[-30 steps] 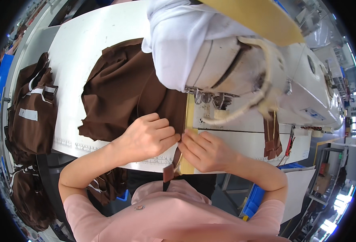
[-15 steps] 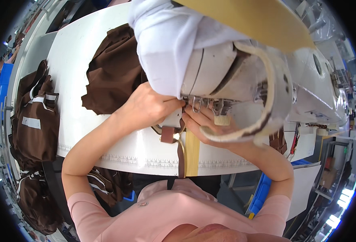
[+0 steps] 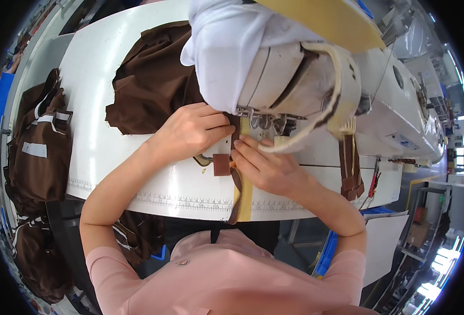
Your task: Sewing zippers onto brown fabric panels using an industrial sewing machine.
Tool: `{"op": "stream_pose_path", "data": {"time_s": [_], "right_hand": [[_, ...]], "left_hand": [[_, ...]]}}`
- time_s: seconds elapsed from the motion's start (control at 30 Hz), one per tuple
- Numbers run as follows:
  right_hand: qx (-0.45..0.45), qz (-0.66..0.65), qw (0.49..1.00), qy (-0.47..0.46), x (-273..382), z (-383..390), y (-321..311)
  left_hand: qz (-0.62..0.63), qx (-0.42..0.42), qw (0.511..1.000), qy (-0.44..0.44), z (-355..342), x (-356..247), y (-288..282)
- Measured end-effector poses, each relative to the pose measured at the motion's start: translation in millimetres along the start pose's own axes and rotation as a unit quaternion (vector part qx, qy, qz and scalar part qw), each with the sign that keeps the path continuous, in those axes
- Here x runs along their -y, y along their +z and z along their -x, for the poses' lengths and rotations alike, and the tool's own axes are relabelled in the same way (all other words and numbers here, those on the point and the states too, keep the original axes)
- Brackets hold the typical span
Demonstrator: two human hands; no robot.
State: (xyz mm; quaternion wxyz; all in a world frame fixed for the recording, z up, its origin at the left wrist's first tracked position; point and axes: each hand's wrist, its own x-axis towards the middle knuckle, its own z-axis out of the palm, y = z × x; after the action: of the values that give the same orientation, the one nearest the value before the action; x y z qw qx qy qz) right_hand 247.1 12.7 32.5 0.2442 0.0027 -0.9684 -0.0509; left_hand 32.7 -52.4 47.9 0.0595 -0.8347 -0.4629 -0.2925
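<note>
The left hand [image 3: 192,131] lies palm down with its fingers closed flat on the narrow brown fabric strip with a yellow edge [image 3: 241,191], pressing it to the counter just in front of the needle area; it pins the strip down and does not pinch it. The right hand [image 3: 266,167] meets it from the other side, fingertips [image 3: 241,149] drawn together on the same strip, though whether they nip the edge or only press it cannot be told. The strip runs from under the presser foot back toward the person and hangs over the near edge of the white counter [image 3: 169,194], where a printed ruler scale shows. A small brown square patch [image 3: 222,164] sits just beside the left fingertips.

Above the hands stands the cream-coloured industrial sewing machine [image 3: 316,89], its head draped with a white cloth [image 3: 227,58]. A loose brown garment piece [image 3: 150,86] lies spread behind the left hand, and a pile of brown garments with white bands [image 3: 37,142] sits well off to the left.

To do this well, I judge both hands should keep the strip flat and straight, edges aligned, fingertips clear of the needle.
</note>
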Motion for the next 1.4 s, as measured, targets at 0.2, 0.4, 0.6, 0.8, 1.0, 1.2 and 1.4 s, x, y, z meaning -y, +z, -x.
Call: {"op": "stream_pose_path", "data": {"time_s": [0.2,0.4,0.6,0.8,1.0,1.2,1.4], "right_hand": [[0.002,-0.084,0.991,0.105,-12,1,7],[-0.036,-0.426,0.806,0.409,-27,18,20],[-0.017,-0.439,0.86,0.26,5,12,-7],[0.014,-0.127,0.99,0.058,12,3,-11],[0.04,-0.118,0.989,0.082,-10,0,5],[0.036,-0.049,0.991,0.119,-10,-9,1],[0.115,-0.049,0.98,0.153,-16,8,3]], "left_hand": [[-0.005,-0.005,1.0,-0.016,-5,8,-9],[-0.012,-0.005,0.999,-0.045,-2,10,-12],[0.035,-0.012,0.994,-0.102,5,5,-27],[-0.013,0.031,0.998,0.05,24,2,-17],[-0.104,-0.011,0.994,0.02,8,28,-4],[-0.15,0.028,0.979,-0.131,15,22,9],[0.054,0.054,0.964,-0.256,-21,39,-51]]}}
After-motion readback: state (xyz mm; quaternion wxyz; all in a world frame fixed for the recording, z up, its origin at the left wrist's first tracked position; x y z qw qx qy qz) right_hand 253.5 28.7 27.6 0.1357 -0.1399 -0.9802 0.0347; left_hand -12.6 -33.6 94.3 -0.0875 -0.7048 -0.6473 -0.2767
